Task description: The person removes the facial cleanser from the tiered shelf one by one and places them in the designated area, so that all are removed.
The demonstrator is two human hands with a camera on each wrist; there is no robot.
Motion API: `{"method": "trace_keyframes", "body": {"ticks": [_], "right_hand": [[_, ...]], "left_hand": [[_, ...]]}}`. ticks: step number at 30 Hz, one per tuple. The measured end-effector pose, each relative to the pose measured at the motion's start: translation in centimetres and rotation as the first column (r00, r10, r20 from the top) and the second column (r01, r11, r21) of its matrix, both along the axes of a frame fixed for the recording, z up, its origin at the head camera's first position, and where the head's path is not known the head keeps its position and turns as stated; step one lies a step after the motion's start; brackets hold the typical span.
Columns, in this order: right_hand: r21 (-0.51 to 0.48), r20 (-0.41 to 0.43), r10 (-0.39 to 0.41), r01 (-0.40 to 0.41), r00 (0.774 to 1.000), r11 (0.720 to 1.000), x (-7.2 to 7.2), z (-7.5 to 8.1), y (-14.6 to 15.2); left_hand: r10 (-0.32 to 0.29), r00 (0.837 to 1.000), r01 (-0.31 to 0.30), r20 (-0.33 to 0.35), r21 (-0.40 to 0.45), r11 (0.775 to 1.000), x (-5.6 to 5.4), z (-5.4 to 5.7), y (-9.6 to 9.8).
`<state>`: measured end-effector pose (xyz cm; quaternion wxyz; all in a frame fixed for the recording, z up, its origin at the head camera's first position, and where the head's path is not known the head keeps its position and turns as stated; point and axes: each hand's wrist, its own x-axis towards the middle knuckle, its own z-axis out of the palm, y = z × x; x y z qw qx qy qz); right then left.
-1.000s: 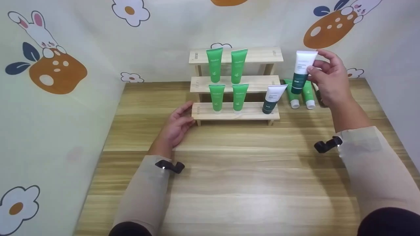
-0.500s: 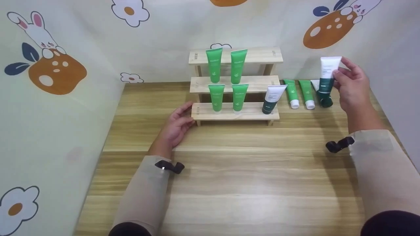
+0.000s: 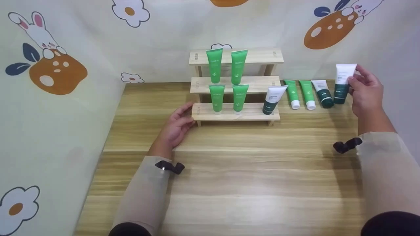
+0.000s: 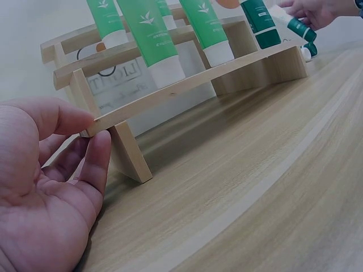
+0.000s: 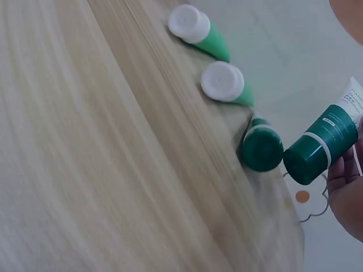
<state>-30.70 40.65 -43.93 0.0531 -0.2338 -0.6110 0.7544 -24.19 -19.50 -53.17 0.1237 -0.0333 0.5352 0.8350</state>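
Note:
In the head view my right hand (image 3: 367, 90) holds a white and dark green squeeze tube (image 3: 342, 83) upright, cap down, at the far right. In the right wrist view this tube's cap (image 5: 306, 160) hangs beside the cap of a similar tube (image 5: 262, 148) lying on the table. My left hand (image 3: 177, 126) pinches the left end of the lowest shelf of a three-tier wooden display rack (image 3: 256, 114), thumb on top and a finger below. On that shelf stand two green tubes (image 3: 217, 98) and a leaning white and dark green tube (image 3: 274, 98).
Two more green tubes (image 3: 239, 67) stand on the middle shelf. Right of the rack, two green tubes (image 3: 307, 95) with white caps lie on the wooden table (image 3: 246, 170), alongside the other white and dark green tube (image 3: 323, 93). A printed cloth backdrop (image 3: 164, 39) surrounds the table.
My right hand has carried its white and dark green tube rightward and down, past the tubes lying on the table. The left hand and the rack have stayed put.

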Motion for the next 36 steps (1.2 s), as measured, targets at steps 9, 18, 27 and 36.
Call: {"method": "trace_keyframes", "body": {"ticks": [9,18,27,36], "right_hand": [[0.054,0.097,-0.004,-0.002,0.995,0.999,0.0,-1.8,2.2],[0.113,0.196,-0.021,-0.002,0.98,0.994,-0.9,-2.8,3.1],[0.169,0.172,-0.059,0.03,0.983,0.985,-2.0,-3.7,2.5],[0.261,0.323,-0.044,-0.044,0.945,0.964,-3.1,-4.1,3.1]], "left_hand": [[0.003,1.0,-0.003,0.008,0.007,1.0,0.0,-0.2,0.0],[-0.003,1.0,0.003,-0.014,0.004,1.0,-0.1,-0.1,0.0],[0.003,1.0,-0.003,-0.013,-0.005,1.0,0.0,0.1,0.1],[0.0,1.0,0.0,-0.005,0.004,1.0,-0.1,-0.1,0.1]]}}
